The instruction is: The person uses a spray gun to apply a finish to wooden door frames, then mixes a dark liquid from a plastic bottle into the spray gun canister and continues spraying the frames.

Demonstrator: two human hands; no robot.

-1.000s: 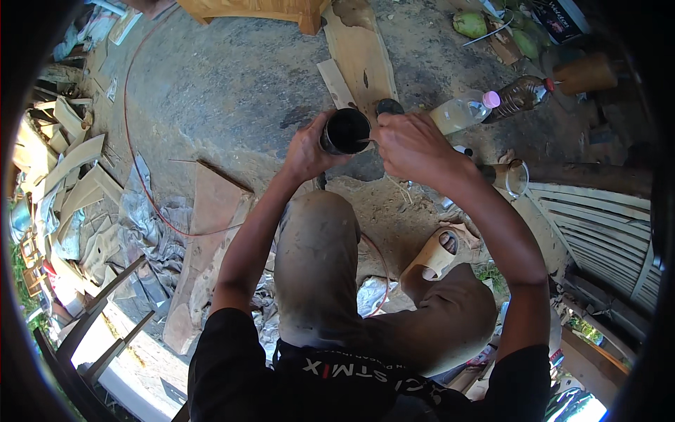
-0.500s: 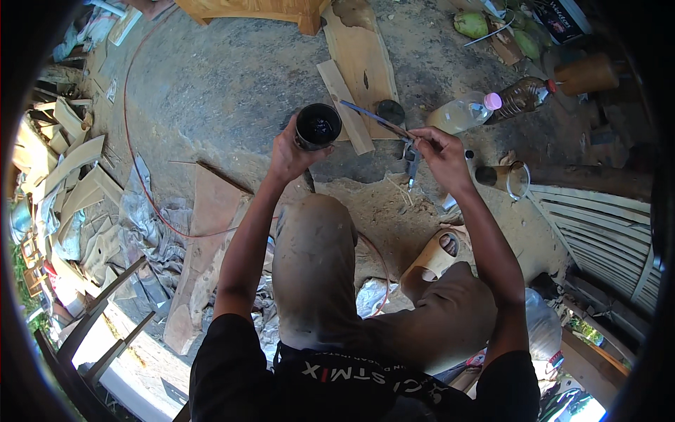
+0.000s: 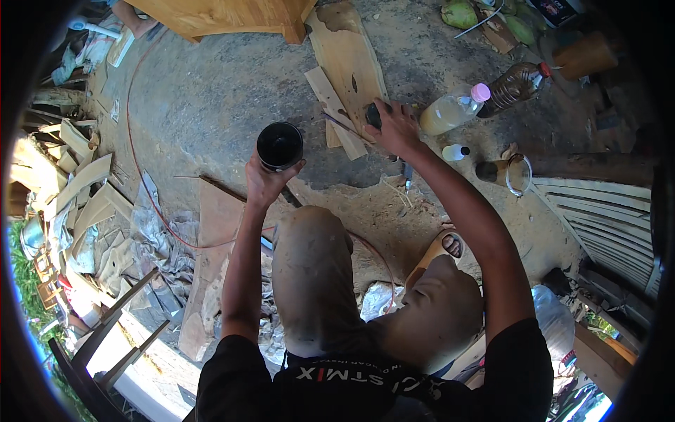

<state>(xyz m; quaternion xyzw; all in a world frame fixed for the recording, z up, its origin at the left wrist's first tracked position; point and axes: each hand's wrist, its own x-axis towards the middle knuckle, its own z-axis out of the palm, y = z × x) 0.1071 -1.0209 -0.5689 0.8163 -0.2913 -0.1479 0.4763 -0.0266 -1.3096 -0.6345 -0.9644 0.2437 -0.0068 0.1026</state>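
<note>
My left hand (image 3: 264,179) is wrapped round a black cup (image 3: 280,163), holding it upright above my left knee. Its dark inside faces up. My right hand (image 3: 399,130) reaches forward over the wooden board (image 3: 349,53) and grips a dark, round, lid-like piece (image 3: 374,116). A thin, dark stick (image 3: 343,127) lies across the narrow wooden strip (image 3: 329,98), its near end close to my right hand; I cannot tell whether that hand touches it. A small metal tool (image 3: 408,174), partly hidden by my right forearm, is on the ground.
To the right stand a pink-capped bottle (image 3: 450,112), a red-capped dark bottle (image 3: 519,88), a small white bottle (image 3: 455,152) and a glass jar (image 3: 518,174). Wooden furniture (image 3: 225,20) is ahead. A red hose (image 3: 131,119) crosses the ground. Wood scraps (image 3: 81,176) pile at left.
My right hand has moved forward and left, from holding the stick to gripping the dark round piece. The stick is now lower, across the strip. The cup has shifted left and slightly nearer.
</note>
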